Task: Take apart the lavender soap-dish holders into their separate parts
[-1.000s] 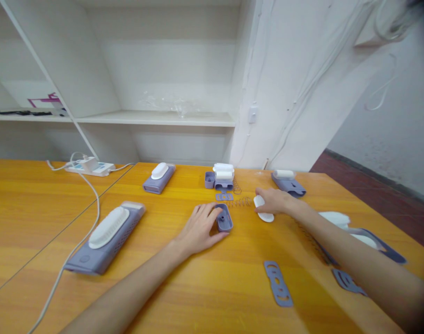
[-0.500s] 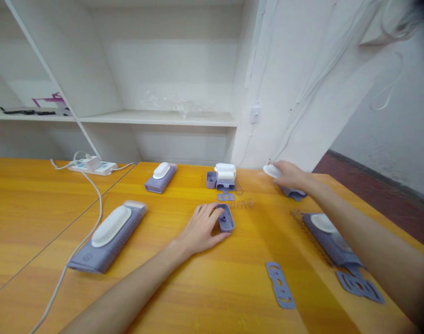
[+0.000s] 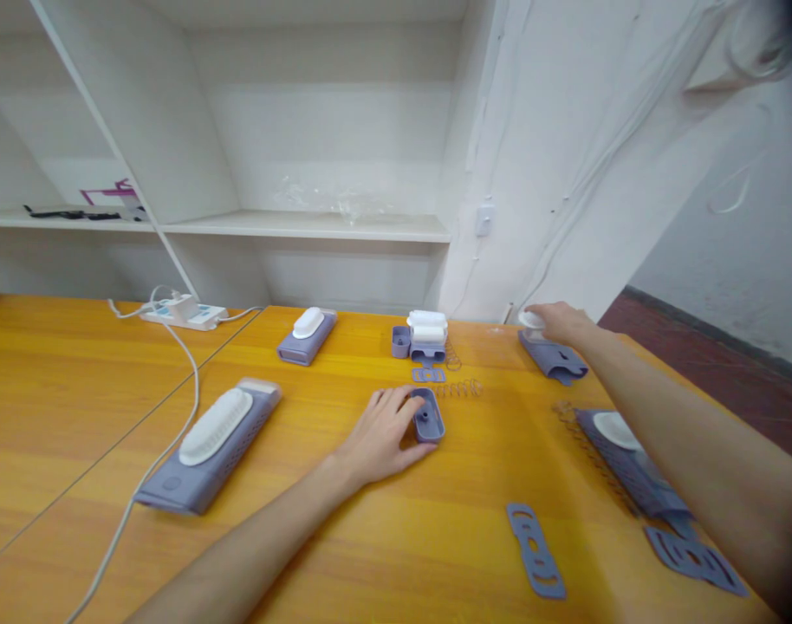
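Note:
My left hand (image 3: 391,433) rests on the table with thumb and fingers closed about a small grey-purple open box (image 3: 430,423), which has a post inside. At the far right, my right hand (image 3: 565,323) pinches a white oval piece (image 3: 531,321) by its right side. That piece is at the back end of a grey-purple sleeve-shaped housing (image 3: 553,357); whether they touch I cannot tell. A coiled spring (image 3: 459,389) lies just beyond the box. Nearer me is a flat slotted plate (image 3: 536,551).
Another housing with a white pad (image 3: 612,428), a spring and a slotted plate lie under my right forearm. Two pad-topped units (image 3: 214,425) (image 3: 308,325) lie to the left. White parts (image 3: 428,328) are stacked at the back. A power strip (image 3: 185,312) trails a white cable.
My right hand has brought the white oval piece slightly right, over the back of the housing, which now shows more fully. My left hand stays on the box. The view has shifted a little.

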A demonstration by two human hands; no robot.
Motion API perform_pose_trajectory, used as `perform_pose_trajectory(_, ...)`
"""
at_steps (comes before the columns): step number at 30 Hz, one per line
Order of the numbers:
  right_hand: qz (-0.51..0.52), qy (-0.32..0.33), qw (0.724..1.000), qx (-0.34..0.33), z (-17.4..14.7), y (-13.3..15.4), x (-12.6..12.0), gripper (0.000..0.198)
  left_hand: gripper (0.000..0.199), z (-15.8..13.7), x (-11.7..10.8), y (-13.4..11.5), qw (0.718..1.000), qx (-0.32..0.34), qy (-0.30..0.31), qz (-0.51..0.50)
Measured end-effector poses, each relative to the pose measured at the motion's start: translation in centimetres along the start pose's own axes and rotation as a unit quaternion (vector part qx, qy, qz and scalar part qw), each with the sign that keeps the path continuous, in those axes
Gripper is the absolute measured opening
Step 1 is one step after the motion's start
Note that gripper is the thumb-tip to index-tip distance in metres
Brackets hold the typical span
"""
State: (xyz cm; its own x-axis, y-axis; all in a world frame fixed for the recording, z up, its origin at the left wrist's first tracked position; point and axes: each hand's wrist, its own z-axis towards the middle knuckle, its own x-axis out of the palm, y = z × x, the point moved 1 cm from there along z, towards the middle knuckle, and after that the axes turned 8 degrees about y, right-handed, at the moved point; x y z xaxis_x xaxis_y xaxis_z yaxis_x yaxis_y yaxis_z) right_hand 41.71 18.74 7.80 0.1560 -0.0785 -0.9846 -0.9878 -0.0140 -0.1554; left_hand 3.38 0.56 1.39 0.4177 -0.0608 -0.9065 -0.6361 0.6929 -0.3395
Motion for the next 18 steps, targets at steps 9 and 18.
perform_pose_trajectory(9,-0.016,0.034,0.998,-0.047,-0.2,-0.8,0.4,0.042,0.044,0.0,0.2,0.1,1.000,0.000,0.003,0.002)
perform_pose_trajectory(18,-0.030,0.051,0.997,-0.048,-2.3,-2.2,0.0,0.039,0.045,0.0,0.2,0.1,1.000,0.004,-0.001,0.005)
